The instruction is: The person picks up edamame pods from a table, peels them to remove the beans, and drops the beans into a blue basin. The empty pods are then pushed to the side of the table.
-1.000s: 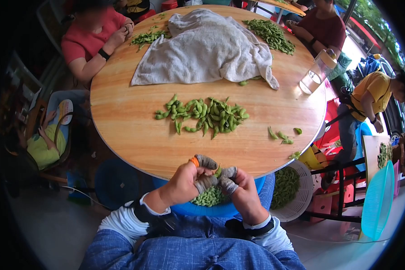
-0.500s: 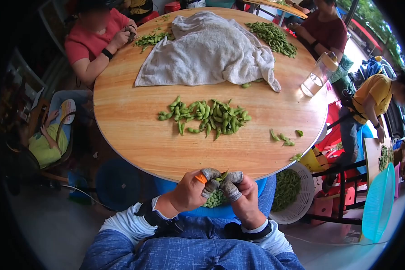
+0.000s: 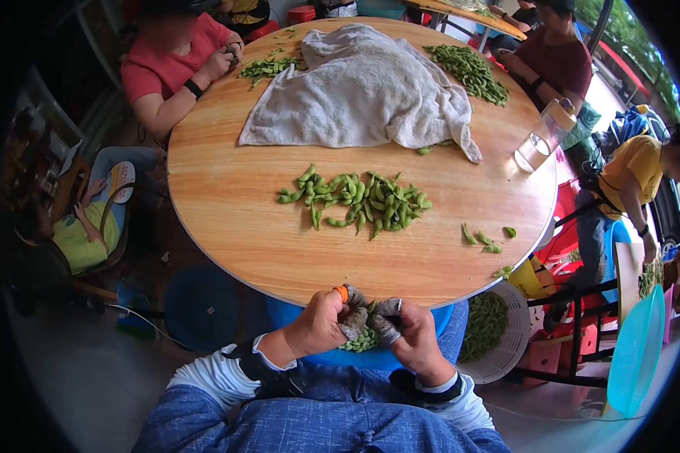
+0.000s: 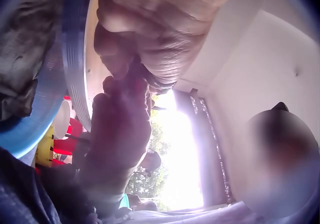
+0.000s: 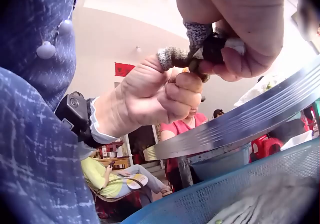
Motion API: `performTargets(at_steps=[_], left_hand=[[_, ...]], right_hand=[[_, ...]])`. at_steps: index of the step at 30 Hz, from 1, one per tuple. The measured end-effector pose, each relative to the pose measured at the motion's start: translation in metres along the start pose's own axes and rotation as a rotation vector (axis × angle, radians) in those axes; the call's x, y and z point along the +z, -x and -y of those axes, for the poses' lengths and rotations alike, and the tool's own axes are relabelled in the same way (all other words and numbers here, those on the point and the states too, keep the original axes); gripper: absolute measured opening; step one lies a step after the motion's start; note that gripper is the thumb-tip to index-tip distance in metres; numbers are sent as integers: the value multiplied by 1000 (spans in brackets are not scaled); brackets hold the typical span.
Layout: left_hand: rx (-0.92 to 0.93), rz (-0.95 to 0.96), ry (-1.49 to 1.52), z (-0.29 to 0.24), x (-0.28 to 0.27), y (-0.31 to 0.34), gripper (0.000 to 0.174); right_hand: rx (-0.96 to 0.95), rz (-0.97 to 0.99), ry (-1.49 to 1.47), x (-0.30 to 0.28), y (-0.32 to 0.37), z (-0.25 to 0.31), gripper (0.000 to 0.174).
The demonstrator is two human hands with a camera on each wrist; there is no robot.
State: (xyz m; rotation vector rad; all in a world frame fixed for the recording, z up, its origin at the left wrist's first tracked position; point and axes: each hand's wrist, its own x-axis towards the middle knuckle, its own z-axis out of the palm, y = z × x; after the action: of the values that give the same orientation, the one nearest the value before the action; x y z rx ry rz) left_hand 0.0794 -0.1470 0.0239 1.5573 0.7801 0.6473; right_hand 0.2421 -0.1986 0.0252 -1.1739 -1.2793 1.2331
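Observation:
Both hands meet above a blue basin (image 3: pixel 279 311) at the near table edge, with cloth sleeves on thumbs and forefingers. A green pod (image 3: pixel 371 305) shows between the covered fingertips; the left hand (image 3: pixel 319 321) and the right hand (image 3: pixel 417 340) pinch it from either side. Shelled green beans (image 3: pixel 364 341) lie in the basin below. In the right wrist view the left hand (image 5: pixel 157 91) has its other fingers curled, and the right hand (image 5: pixel 245 23) meets it at the fingertips. A pile of pods (image 3: pixel 378 202) lies on the wooden table (image 3: pixel 234 234).
A grey towel (image 3: pixel 355 90) covers a mound mid-table. Farther back are two more pod piles, and a bottle (image 3: pixel 540 143) stands at the right. A white basket (image 3: pixel 514 332) of pods sits beside the right knee. Several people sit or stand around; a teal basket (image 3: pixel 641 355) is far right.
The head view has shifted slightly, so the table appears farther right. Both hands stay together over the basin, their fingertips lower, with less of the pod showing between them.

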Motion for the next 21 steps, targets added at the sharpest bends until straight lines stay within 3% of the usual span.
performTargets(at_steps=[6,8,11,15,19,21], left_hand=[[-6,-51,3,24,6,2,19],[33,71,-180,14,3,0,17],[128,286,-411,-16,0,1,22],[262,492,-745,-10,-1,4,28],[504,270,-623,-16,-16,-12,28],[443,74,-685,-23,-33,-29,29]], right_hand=[[-99,-24,232,1,0,1,12],[-81,-98,176,-7,3,3,11],[-41,-368,108,-44,5,1,13],[17,-650,564,-95,12,-2,26],[-46,-725,383,-110,23,-16,19],[-64,-684,333,-110,24,-16,16]])
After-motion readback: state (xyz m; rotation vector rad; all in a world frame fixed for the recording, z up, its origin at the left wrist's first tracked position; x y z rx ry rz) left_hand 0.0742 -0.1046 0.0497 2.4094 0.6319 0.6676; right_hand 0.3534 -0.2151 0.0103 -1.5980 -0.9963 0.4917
